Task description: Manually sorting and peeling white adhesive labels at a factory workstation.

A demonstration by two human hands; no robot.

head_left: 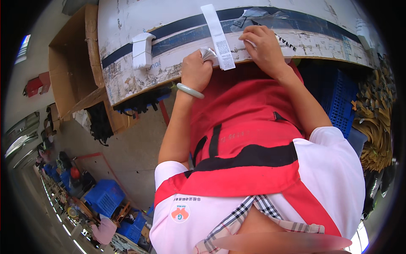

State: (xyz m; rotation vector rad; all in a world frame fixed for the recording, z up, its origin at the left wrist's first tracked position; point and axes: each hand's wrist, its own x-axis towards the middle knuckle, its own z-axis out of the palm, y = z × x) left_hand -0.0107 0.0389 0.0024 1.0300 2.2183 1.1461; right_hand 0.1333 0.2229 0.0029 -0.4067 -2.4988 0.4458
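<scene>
A fanned bundle of small white labels [207, 54] is gripped in my left hand [196, 70], which is closed around it at the table's near edge. Just right of it lies a long white printed label strip [220, 40], running across the table with its near end at the edge. My right hand [267, 50] is over the table to the right of the strip, its fingers bent and drawn together; whatever they hold, if anything, is too small to make out. Farther left rests a thick stack of white labels [143, 51].
The worn white table [169, 63] has a dark band across it. Clear plastic film and a small dark piece [260, 15] lie beyond my right hand. A cardboard box [76, 63] stands left. Right and below are a blue crate [336, 99] and stacked brown pieces [374, 131].
</scene>
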